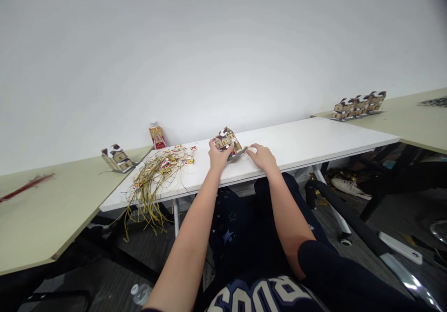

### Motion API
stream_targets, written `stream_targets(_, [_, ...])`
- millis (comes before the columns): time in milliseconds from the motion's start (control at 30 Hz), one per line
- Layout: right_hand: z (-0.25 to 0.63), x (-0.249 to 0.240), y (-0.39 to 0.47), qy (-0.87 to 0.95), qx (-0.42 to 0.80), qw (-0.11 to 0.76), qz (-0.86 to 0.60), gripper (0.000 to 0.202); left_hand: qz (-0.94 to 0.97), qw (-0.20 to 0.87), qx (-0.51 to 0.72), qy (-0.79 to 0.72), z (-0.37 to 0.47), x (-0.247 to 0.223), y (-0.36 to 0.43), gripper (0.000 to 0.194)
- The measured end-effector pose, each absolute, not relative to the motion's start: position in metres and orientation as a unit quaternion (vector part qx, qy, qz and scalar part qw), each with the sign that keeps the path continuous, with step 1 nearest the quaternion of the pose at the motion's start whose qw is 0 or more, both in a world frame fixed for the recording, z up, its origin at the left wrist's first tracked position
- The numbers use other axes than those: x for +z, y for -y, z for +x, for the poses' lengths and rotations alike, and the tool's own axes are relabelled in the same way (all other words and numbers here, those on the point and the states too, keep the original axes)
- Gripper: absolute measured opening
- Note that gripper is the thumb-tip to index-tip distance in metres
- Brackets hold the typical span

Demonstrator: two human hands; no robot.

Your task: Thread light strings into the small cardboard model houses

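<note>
My left hand (219, 154) is closed around a small model house (228, 137), thumb across its front. The house has cream walls, brown trim and white snow-like patches on the roof. It is tilted, with its thin grey base (237, 154) low over the white table (279, 137). My right hand (262, 156) is at the right end of that base, its fingers pinched together. Something thin and pale shows at those fingertips, too small to name. Left of my hands lies a tangle of yellow and dark wires (153, 177) with small red, white and yellow pieces.
A similar house (117, 158) stands on the left beige table (70, 209), where red wires (28, 186) also lie. A bottle (157, 136) is by the wall. More houses (358, 106) stand in a row at right, near dark wires (435, 102). Wire ends hang over the front edge.
</note>
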State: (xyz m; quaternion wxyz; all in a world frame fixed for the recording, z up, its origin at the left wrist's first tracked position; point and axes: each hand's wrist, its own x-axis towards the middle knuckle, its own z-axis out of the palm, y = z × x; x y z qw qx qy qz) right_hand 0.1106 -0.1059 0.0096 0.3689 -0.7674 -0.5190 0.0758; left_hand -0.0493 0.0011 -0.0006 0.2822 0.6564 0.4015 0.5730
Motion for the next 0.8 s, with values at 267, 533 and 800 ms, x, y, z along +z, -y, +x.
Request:
stream_targets(267, [0.109,0.008,0.104,0.519,0.078,0.346,-0.778,0.041,0.657,0.28,0.572,-0.404,-0.049,0.0,0.0,0.077])
stream_targets(533, [0.111,0.003,0.101,0.494,0.059,0.357,-0.791,0.036,0.655,0.283,0.57,-0.408,-0.049,0.0,-0.001,0.076])
stream_targets(800, [0.109,-0.002,0.096,0.491,0.053,0.351,-0.796,0.029,0.653,0.282,0.571,-0.41,-0.049,0.0,0.0,0.075])
